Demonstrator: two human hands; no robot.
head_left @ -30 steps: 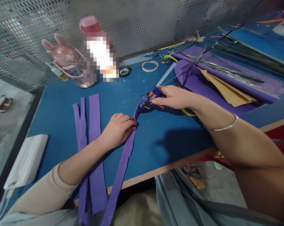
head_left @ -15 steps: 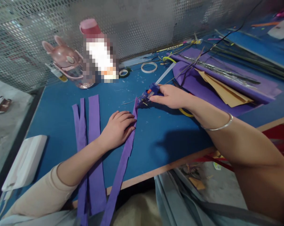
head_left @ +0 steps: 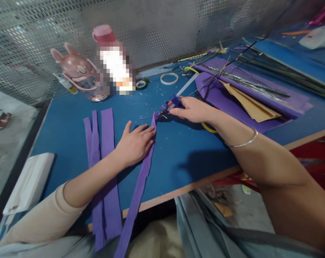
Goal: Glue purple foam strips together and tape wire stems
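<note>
My right hand (head_left: 194, 109) is wrapped round a blue hot glue gun (head_left: 168, 106). A translucent glue stick (head_left: 188, 84) sticks out of the gun's back. The nozzle meets the far end of a narrow purple strip (head_left: 141, 182), which runs over the table edge toward my lap. My left hand (head_left: 134, 145) lies palm down, its fingertips and thumb holding the strip's upper part, its little finger spread away. Beside my left forearm lie a wider purple strip (head_left: 108, 132) and narrower purple strips (head_left: 95, 136).
On the blue table (head_left: 178, 154) stand a pink eared bottle (head_left: 79, 71) and a pink-capped, blurred bottle (head_left: 105, 33). Tape rolls (head_left: 169, 78) lie at the back. Purple sheets (head_left: 218, 93) with brown paper (head_left: 251, 102) lie right. A white device (head_left: 30, 182) is at left.
My left hand's little finger has lifted and spread outward, and its fingers have shifted slightly up the strip. The glue gun stays at the strip's far end. The view has shifted slightly.
</note>
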